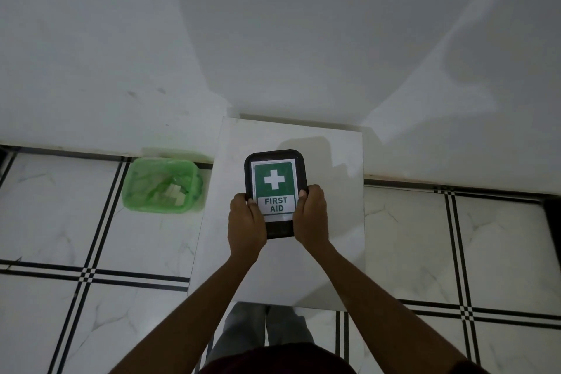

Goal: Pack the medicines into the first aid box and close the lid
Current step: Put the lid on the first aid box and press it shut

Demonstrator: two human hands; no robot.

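Hands [247, 222] (both) around lidded box [274, 188]

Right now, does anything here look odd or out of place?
Nothing stands out. The first aid box sits square on the white table, lid on, with the left hand and right hand gripping its sides. The green bin stands upright on the floor.

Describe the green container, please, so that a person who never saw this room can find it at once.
Find the white table that stands against the wall; the first aid box lies on it. Left of the table, on the tiled floor, sits the green container. It is the only translucent green thing, with pale strips inside.
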